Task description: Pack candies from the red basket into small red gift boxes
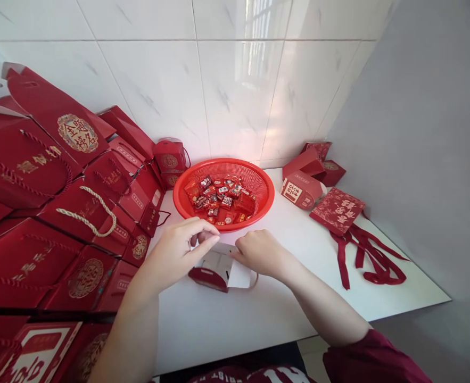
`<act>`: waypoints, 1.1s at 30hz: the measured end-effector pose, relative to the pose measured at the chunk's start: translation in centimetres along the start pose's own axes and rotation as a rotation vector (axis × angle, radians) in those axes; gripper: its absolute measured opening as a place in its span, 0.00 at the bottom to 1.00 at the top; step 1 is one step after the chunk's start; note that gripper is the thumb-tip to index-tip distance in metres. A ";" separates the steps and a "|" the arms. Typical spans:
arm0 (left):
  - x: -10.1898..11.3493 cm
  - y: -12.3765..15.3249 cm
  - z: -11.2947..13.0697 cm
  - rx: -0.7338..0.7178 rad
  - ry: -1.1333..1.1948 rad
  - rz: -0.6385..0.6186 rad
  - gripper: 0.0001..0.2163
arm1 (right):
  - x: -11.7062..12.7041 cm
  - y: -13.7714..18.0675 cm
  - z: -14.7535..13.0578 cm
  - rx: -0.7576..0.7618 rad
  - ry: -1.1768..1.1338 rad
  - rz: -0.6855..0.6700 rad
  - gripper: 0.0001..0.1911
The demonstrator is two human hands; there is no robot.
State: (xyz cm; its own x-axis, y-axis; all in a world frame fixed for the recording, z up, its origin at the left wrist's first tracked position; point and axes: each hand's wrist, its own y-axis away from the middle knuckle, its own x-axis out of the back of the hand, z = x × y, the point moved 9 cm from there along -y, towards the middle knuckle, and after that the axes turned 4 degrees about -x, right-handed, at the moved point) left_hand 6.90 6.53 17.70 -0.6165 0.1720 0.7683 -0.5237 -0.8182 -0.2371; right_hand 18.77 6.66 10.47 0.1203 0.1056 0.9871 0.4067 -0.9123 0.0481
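A small red gift box (214, 270) with a pale inside lies partly folded on the white table (203, 330), its flaps spread and a thin handle loop at its right end. Over the box's left far side is my left hand (179, 252), thumb and forefinger brought nearly together in a pinch; whatever is between them is too small to make out. My right hand (261, 252) is closed, its thumb against the box's white flap, and its other fingertips are curled out of sight. Just beyond both hands stands a red plastic basket (261, 213) with several wrapped candies (227, 199) inside.
Many red gift boxes (87, 276) with rope handles are stacked high at the left. Several more boxes (302, 189) sit at the back right, near a flat red patterned box (338, 210) and dark red ribbons (372, 258). A tiled wall (238, 96) closes the back.
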 end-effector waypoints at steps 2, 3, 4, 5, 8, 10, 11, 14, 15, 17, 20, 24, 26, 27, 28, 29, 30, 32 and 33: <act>-0.7 0.3 -1.2 0.039 -0.059 -0.023 0.09 | 0.8 0.7 0.3 0.032 -0.104 0.066 0.12; -1.1 0.5 -1.8 0.059 -0.083 -0.037 0.09 | 1.2 1.0 0.2 0.074 -0.191 0.097 0.09; -1.3 0.7 -2.4 0.082 -0.102 -0.041 0.09 | 1.4 1.3 -0.3 0.142 -0.289 0.120 0.07; -1.4 0.9 -3.0 0.109 -0.116 -0.038 0.09 | 1.5 1.5 -0.9 0.231 -0.385 0.137 0.05; -1.3 1.4 -4.8 0.183 -0.165 0.001 0.07 | 0.8 1.9 -2.8 0.461 -0.538 0.163 0.06; -0.8 1.9 -6.1 0.235 -0.236 0.062 0.09 | -0.5 1.6 -3.1 0.497 -0.518 0.172 0.07; -0.6 2.2 -6.9 0.272 -0.276 0.091 0.11 | -1.1 1.5 -3.1 0.502 -0.506 0.178 0.07; -1.2 3.3 -10.1 0.407 -0.294 0.086 0.18 | -2.2 1.1 -2.5 0.525 -0.540 0.221 0.07; -2.1 3.6 -11.1 0.432 -0.238 0.034 0.19 | -2.4 1.0 -2.1 0.531 -0.569 0.246 0.08; -4.8 4.0 -12.3 0.427 -0.043 -0.096 0.20 | -2.7 0.7 -1.3 0.522 -0.604 0.308 0.08; -7.6 3.8 -12.6 0.375 0.315 -0.094 0.16 | -3.1 0.3 -0.2 0.468 -0.623 0.439 0.08; -8.3 3.3 -13.8 0.374 0.487 0.159 0.13 | -3.7 0.1 0.3 0.462 -0.653 0.525 0.09; -8.6 3.1 -14.4 0.371 0.516 0.256 0.14 | -4.0 0.1 0.1 0.483 -0.630 0.519 0.16; -8.6 3.0 -14.7 0.366 0.537 0.304 0.14 | -4.1 0.0 0.0 0.486 -0.610 0.514 0.18; -8.7 3.0 -15.0 0.360 0.559 0.345 0.14 | -4.3 0.0 0.0 0.485 -0.590 0.510 0.19; -8.8 3.0 -15.2 0.351 0.583 0.380 0.15 | -4.3 -0.1 0.0 0.485 -0.574 0.506 0.19; -8.9 3.0 -15.4 0.339 0.607 0.409 0.14 | -4.4 -0.1 -0.1 0.484 -0.564 0.502 0.19; -9.0 3.0 -15.5 0.307 0.660 0.458 0.14 | -4.5 -0.1 -0.1 0.488 -0.557 0.494 0.19; -9.1 3.0 -15.5 0.290 0.693 0.475 0.13 | -4.5 -0.1 -0.1 0.490 -0.556 0.492 0.19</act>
State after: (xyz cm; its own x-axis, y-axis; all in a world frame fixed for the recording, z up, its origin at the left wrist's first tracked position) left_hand 1.81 11.07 0.79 -0.9973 -0.0050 0.0727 -0.0102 -0.9783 -0.2069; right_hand 18.11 6.24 6.04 0.7543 0.0395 0.6553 0.5193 -0.6465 -0.5589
